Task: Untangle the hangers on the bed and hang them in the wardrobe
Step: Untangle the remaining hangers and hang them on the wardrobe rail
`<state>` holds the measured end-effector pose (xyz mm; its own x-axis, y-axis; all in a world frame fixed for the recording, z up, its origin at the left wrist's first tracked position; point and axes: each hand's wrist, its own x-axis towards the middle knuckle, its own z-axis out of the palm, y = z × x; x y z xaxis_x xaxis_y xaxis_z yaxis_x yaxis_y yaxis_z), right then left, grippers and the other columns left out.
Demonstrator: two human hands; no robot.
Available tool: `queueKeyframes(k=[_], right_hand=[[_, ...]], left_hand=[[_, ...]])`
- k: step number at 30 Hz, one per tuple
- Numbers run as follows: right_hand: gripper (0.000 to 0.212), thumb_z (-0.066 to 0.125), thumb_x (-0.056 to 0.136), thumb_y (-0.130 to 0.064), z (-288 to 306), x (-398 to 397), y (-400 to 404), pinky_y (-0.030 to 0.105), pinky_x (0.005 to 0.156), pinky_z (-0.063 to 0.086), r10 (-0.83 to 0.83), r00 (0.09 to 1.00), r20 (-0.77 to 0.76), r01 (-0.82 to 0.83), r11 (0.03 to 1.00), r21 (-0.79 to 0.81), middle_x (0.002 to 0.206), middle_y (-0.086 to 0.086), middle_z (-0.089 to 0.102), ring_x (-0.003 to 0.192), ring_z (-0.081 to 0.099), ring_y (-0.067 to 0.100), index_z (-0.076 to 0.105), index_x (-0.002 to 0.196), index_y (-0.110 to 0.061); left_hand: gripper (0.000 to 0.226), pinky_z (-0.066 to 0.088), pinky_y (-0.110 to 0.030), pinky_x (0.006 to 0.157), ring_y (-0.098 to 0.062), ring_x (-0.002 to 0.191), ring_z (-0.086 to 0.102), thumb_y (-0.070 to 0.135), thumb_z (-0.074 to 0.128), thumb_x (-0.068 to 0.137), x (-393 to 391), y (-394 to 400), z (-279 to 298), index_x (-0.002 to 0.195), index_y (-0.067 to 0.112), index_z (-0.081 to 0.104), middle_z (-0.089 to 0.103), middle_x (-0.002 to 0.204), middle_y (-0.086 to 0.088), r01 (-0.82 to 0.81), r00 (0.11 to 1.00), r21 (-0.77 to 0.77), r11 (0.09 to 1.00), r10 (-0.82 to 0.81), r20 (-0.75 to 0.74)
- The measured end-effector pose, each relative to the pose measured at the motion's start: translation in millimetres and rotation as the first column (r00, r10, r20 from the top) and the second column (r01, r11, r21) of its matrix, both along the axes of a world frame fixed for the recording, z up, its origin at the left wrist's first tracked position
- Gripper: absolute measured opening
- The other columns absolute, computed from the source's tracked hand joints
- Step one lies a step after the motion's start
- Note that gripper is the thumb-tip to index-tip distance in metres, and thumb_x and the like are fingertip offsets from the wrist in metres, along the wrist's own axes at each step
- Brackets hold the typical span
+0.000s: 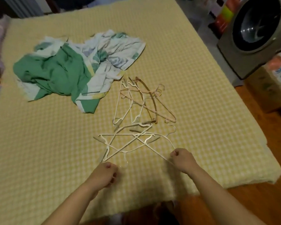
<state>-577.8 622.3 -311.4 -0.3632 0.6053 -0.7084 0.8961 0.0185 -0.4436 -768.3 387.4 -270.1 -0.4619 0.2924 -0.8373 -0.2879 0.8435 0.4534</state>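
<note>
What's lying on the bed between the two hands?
In the head view, between the left hand and right hand: bare yellow checked bedcover and one thin wire hook.

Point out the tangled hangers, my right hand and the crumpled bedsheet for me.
tangled hangers (137, 111): head view, crossing arms mid-pile.
right hand (182, 159): head view, back of the fist.
crumpled bedsheet (55, 72): head view, green part.

Bare yellow checked bed cover (39, 151) fills the lower left and far right of the frame, leaving room to pass. At centre, thin white and pink tangled wire hangers (136, 120) block; a crumpled green-and-white sheet (68, 70) occupies the upper left.
</note>
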Motion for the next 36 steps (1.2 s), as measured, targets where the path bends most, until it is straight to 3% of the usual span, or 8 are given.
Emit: queueKeyframes(k=[4,9,15,20,24,28,33,36], right_hand=[[0.007,0.055,0.089,-0.018,-70.8,-54.7,98.3,0.033,0.075,0.050,0.048,0.999,0.016,-0.050,0.989,0.138,0.096,0.006,0.063,0.092,0.062,0.032,0.061,0.092,-0.017],[0.051,0.058,0.087,-0.021,-156.4,-118.8,195.2,0.040,0.096,0.045,-0.009,1.000,0.015,0.004,0.964,0.264,0.131,0.020,0.056,0.118,0.055,0.040,0.049,0.136,-0.010],[0.021,0.054,0.093,-0.024,-176.4,-137.5,202.9,0.036,0.074,0.055,-0.102,0.962,-0.254,0.147,0.976,0.163,0.085,0.009,0.070,0.080,0.066,0.030,0.070,0.083,-0.013],[0.023,0.045,0.105,-0.019,-104.8,-111.1,163.5,0.035,0.052,0.057,-0.307,0.764,-0.567,0.236,0.951,-0.197,0.081,0.015,0.070,0.059,0.067,0.030,0.062,0.091,-0.010],[0.020,0.051,0.101,-0.018,-69.9,-83.0,141.1,0.033,0.046,0.051,-0.201,0.834,-0.514,0.051,0.955,-0.291,0.074,0.022,0.067,0.051,0.063,0.032,0.065,0.097,-0.004],[0.017,0.053,0.099,-0.009,-65.7,-61.3,117.6,0.038,0.053,0.052,0.047,0.873,-0.485,-0.247,0.900,-0.358,0.071,0.025,0.067,0.055,0.063,0.034,0.068,0.096,-0.002],[0.017,0.055,0.097,-0.003,-71.9,-35.3,114.3,0.035,0.061,0.054,0.110,0.875,-0.471,-0.318,0.865,-0.389,0.067,0.015,0.067,0.060,0.064,0.027,0.070,0.091,-0.001],[0.019,0.059,0.096,-0.005,-87.0,-13.5,118.2,0.028,0.065,0.047,0.100,0.918,-0.384,-0.234,0.918,-0.319,0.069,0.008,0.067,0.065,0.059,0.017,0.074,0.084,-0.008]], left_hand=[[0.023,0.040,-0.027,0.059,-0.019,0.064,0.056,0.023,0.052,0.099,-6.7,27.3,-66.1,0.096,0.008,0.069,0.067,0.079,-0.006,-0.139,0.989,-0.087,0.987,0.133,-0.068],[0.024,0.041,-0.026,0.059,-0.018,0.066,0.061,0.022,0.051,0.100,-1.6,49.1,-125.5,0.090,0.014,0.071,0.070,0.079,-0.005,-0.245,0.966,-0.106,0.964,0.234,-0.108],[0.021,0.036,-0.023,0.054,-0.017,0.066,0.053,0.005,0.049,0.097,20.5,53.7,-131.5,0.099,0.009,0.070,0.059,0.072,-0.003,-0.277,0.960,-0.086,0.957,0.278,0.007],[0.031,0.050,-0.029,0.067,-0.015,0.070,0.066,0.009,0.051,0.098,10.3,60.3,-110.9,0.089,0.030,0.072,0.072,0.079,0.006,-0.286,0.932,0.041,0.957,0.288,-0.222],[0.046,0.044,-0.038,0.107,-0.022,0.130,0.046,0.023,0.060,0.096,-21.0,67.9,-93.1,0.136,0.039,0.046,0.038,0.143,0.005,-0.089,0.612,0.120,0.989,0.149,-0.777],[0.061,0.022,-0.047,0.118,-0.033,0.146,0.022,0.042,0.045,0.097,-61.6,64.0,-64.8,0.151,0.015,0.033,0.023,0.157,-0.017,0.108,0.381,-0.119,0.987,-0.152,-0.912],[0.076,0.045,-0.032,0.100,-0.007,0.104,0.067,0.088,0.032,0.078,-61.2,23.3,-51.0,0.104,0.032,0.075,0.073,0.109,0.012,0.327,0.914,-0.133,0.936,-0.349,-0.208],[0.088,0.055,-0.034,0.094,-0.021,0.096,0.073,0.091,0.051,0.063,-37.0,1.0,-50.4,0.091,0.013,0.079,0.077,0.099,-0.008,0.153,0.975,0.022,0.988,-0.155,0.159]])
